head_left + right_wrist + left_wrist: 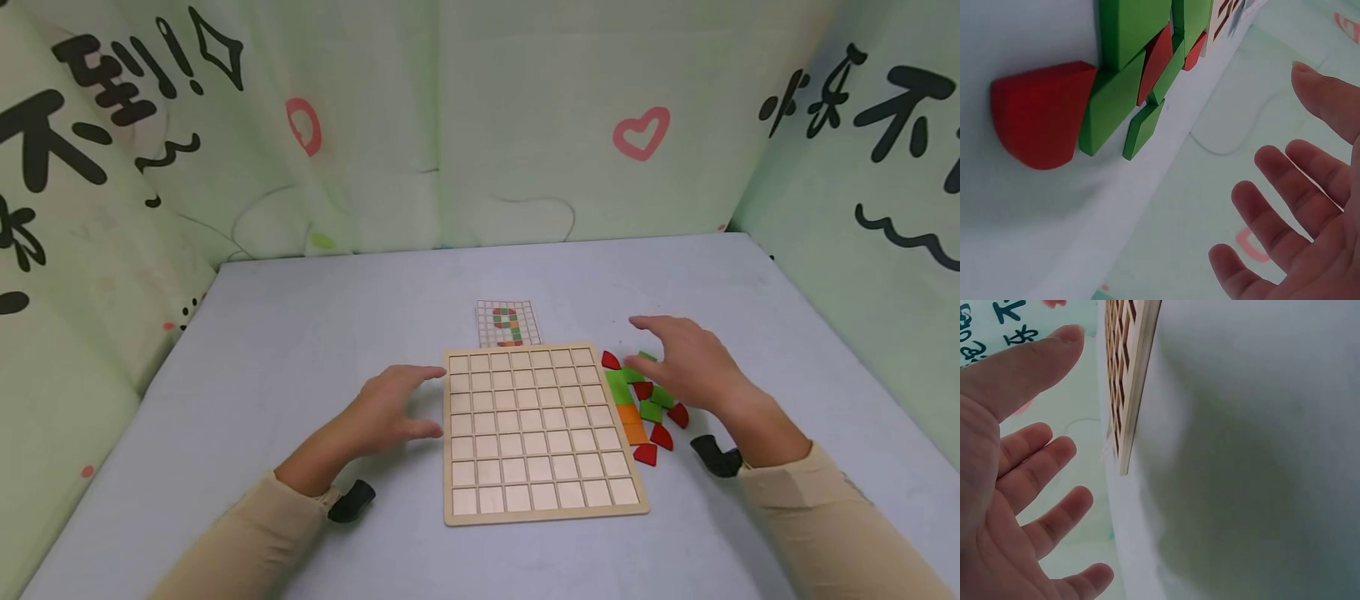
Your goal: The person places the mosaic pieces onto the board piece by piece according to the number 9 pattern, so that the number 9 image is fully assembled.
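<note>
The fingers (1060, 522) of the left hand (382, 408) are spread, thumb well away from the rest, pinching nothing, just beside the left rim of the wooden grid board (546, 514). The right hand (693, 358) also has its fingers (1266, 215) apart and holds nothing; it hovers over the far part of the loose tiles at the board's right. There lie green square tiles (618, 387), orange square tiles (633, 425) and red quarter-round tiles (662, 437), some side by side, some seeming to overlap. Handling these well would probably mean taking one tile at a time by its side edges, so that touching neighbours do not drag along, with the left fingers lightly steadying the board. A curved red edge would need turning the right way, as on the gridded pattern card (487, 332) at the board's far side, whose coloured figure looks like a 9. All this is on a pale table (337, 300), shadowed softly under both arms. Beyond, light green curtains (525, 83) hang at the far, left and right sides, printed with pink hearts (622, 146) and black lettering (903, 92).
</note>
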The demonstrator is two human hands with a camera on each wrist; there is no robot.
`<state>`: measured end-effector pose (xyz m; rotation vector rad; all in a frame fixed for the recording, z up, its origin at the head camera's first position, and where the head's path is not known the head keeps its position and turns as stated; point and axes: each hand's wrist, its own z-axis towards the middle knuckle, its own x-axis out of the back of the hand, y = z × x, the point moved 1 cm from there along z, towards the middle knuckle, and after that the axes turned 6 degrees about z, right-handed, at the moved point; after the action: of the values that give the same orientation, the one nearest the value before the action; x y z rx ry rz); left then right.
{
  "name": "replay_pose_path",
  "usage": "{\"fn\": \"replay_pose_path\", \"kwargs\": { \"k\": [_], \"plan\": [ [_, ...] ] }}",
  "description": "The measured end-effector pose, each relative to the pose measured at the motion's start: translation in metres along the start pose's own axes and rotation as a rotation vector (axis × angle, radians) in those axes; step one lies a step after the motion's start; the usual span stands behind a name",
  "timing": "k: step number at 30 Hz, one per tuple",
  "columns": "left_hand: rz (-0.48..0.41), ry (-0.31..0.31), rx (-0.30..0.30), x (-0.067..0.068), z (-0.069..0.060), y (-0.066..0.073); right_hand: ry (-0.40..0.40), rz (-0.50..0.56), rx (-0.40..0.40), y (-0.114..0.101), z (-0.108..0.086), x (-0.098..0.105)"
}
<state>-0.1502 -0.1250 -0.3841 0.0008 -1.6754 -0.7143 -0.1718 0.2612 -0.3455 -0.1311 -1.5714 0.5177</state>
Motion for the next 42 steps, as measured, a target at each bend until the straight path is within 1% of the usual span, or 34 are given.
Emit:
{"fn": "replay_pose_path", "kwargs": {
  "k": [3,6,8,11,17,20,25,33,42],
  "plan": [
    [-0.019,-0.031,-0.003,-0.003,0.001,0.001,-0.028,0.010,0.006,0.000,0.004,-0.003],
    [-0.060,-0.059,0.002,-0.006,0.001,0.002,-0.051,0.029,0.013,0.000,0.008,-0.005],
    [-0.088,-0.068,0.008,-0.007,0.001,0.003,-0.061,0.039,0.015,0.000,0.010,-0.006],
    [-0.104,-0.077,0.014,-0.008,0.001,0.002,-0.072,0.049,0.016,0.001,0.013,-0.008],
    [-0.079,-0.070,-0.007,-0.012,0.002,0.001,-0.096,0.082,0.002,0.003,0.018,-0.013],
    [-0.076,-0.068,0.004,-0.014,0.002,0.002,-0.109,0.097,-0.010,0.004,0.020,-0.015],
    [-0.087,-0.080,0.036,-0.015,0.003,0.004,-0.116,0.086,-0.008,0.003,0.021,-0.016],
    [-0.070,-0.091,0.047,-0.016,0.004,0.004,-0.124,0.066,-0.034,0.002,0.029,-0.020],
    [-0.048,-0.088,0.050,-0.017,0.002,0.005,-0.138,0.059,-0.023,0.002,0.034,-0.023]
  ]
}}
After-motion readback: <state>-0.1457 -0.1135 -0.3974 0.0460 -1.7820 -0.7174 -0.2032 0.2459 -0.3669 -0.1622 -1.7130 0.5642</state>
